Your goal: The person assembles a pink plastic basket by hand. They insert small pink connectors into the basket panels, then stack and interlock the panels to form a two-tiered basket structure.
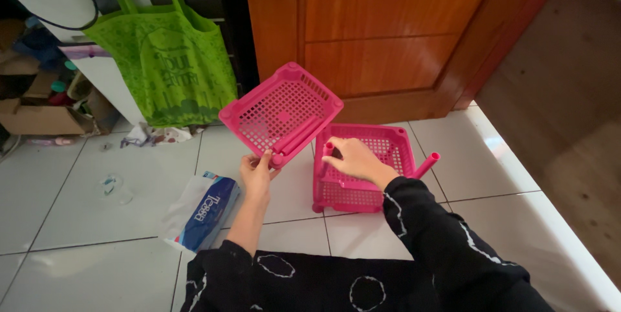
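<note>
Below, itemised by size from your head view:

1. Wooden door (388,34), reddish brown, closed, at the back of the white tiled floor (77,182).
2. Green tote bag (165,53), hanging left of the door.
3. Cardboard box (39,118), far left, near the bag.
4. Pink basket tray on the floor (362,192), perforated, upright, just in front of the door (a pink tube (427,164) leans at its right corner).
5. Raised pink basket tray (281,110), tilted, its open side facing you, just left of and above the floor tray, with a pink bar lying inside.
6. Tissue pack (204,212), blue and white, lying on the floor beside your left forearm.
7. Your right hand (352,157), grip pinching a short pink tube (328,150) at the floor tray's rear left corner.
8. Your left hand (255,173), grip pressed around the raised tray's lower corner.
</note>
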